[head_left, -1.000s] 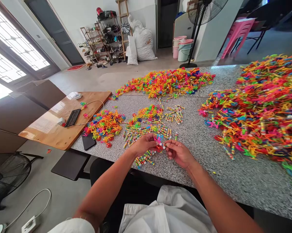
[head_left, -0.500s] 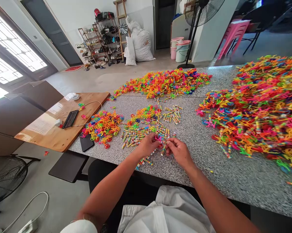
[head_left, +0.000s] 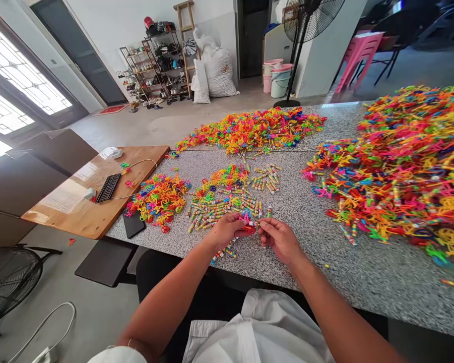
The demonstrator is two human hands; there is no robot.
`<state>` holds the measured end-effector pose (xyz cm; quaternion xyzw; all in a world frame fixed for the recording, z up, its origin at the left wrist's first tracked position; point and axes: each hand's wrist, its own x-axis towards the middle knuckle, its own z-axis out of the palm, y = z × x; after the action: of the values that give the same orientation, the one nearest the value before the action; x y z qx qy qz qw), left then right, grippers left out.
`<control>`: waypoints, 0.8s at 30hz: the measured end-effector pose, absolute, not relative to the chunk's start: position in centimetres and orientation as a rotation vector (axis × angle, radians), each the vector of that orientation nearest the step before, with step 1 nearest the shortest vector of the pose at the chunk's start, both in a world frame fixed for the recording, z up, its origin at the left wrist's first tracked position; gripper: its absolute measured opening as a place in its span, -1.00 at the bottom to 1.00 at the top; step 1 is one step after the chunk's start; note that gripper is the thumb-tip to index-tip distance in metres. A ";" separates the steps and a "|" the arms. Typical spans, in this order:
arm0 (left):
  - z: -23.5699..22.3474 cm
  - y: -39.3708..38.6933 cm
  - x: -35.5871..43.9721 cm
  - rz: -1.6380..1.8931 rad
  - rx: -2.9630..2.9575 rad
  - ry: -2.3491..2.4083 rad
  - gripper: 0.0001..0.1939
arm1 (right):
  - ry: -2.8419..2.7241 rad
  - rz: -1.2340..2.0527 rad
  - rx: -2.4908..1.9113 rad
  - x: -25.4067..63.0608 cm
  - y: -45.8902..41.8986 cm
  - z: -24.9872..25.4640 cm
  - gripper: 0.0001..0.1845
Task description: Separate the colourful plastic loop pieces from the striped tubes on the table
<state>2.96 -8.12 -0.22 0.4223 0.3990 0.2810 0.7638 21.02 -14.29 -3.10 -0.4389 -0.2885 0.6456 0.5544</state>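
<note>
My left hand (head_left: 229, 229) is closed on a small pink and red plastic piece (head_left: 246, 222) just above the speckled stone table (head_left: 363, 282). My right hand (head_left: 279, 237) pinches a small striped candy tube (head_left: 256, 223) and holds its end against that plastic piece. Both hands meet over a scatter of loose candy tubes (head_left: 219, 206). A small heap of bright plastic rings (head_left: 158, 197) lies to the left of them.
Big piles of coloured plastic pieces fill the far middle (head_left: 249, 128) and the right (head_left: 404, 161) of the table. A black phone (head_left: 132, 224) lies at the table's left edge. A wooden board (head_left: 94, 189) with an abacus adjoins it. Standing fans are behind and at the lower left.
The hands stay together over the tubes; the right fingers have shifted the tube slightly against the plastic piece. The camera has drifted a little.
</note>
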 end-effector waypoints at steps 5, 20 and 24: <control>-0.2 -8.2 3.2 0.607 0.935 0.857 -0.61 | -0.832 1.400 -1.128 21.2 -14.4 -3.2 -0.62; -0.2 -8.3 3.4 0.438 1.249 0.843 -0.64 | -0.612 1.398 -1.072 21.1 -14.6 -2.5 -0.60; -0.1 -8.3 3.5 0.478 1.485 0.888 -0.66 | -0.763 1.502 -1.075 21.9 -14.8 -2.6 -0.58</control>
<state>3.52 -8.34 -0.08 0.6469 0.3869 0.2084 0.6233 21.94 -14.79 -2.56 -0.4524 -0.3210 0.6320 0.5411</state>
